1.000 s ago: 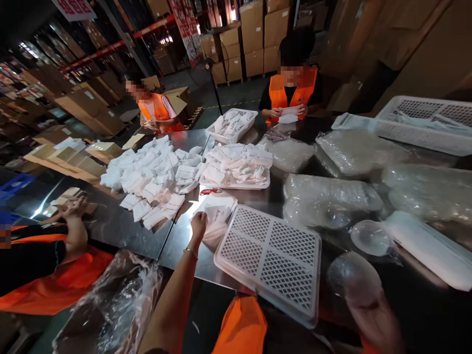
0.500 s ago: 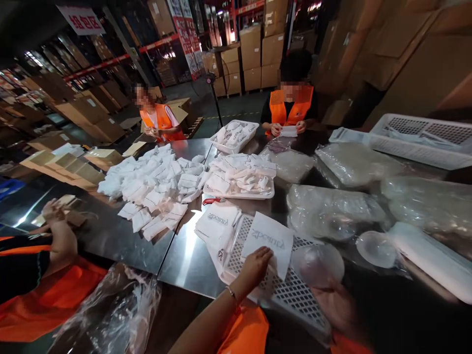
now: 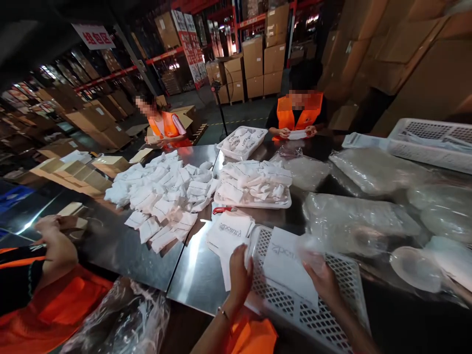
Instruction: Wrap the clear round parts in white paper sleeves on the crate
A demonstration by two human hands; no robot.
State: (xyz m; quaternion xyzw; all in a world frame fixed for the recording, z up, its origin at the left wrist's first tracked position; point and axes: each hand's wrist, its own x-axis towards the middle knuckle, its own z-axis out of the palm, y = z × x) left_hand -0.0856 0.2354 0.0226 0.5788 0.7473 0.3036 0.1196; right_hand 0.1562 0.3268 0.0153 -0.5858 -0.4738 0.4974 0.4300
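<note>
Left hand (image 3: 239, 274) and right hand (image 3: 324, 280) are both pinching the white paper pouch (image 3: 285, 263) lying on the overturned white basket (image 3: 332, 314); holding its edges flat and apart is probably helping.

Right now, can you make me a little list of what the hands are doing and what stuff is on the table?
left hand: grip on the edge of a white pouch, at the tray's left rim
right hand: holds the white pouch and a clear round piece against it
under the hands: white lattice tray, upside down on the steel table
beside it: stack of printed pouches, red-handled tool
farther off: heap of white packets, filled tray, clear bags
other people: three in orange vests, one at left, two across the table
</note>
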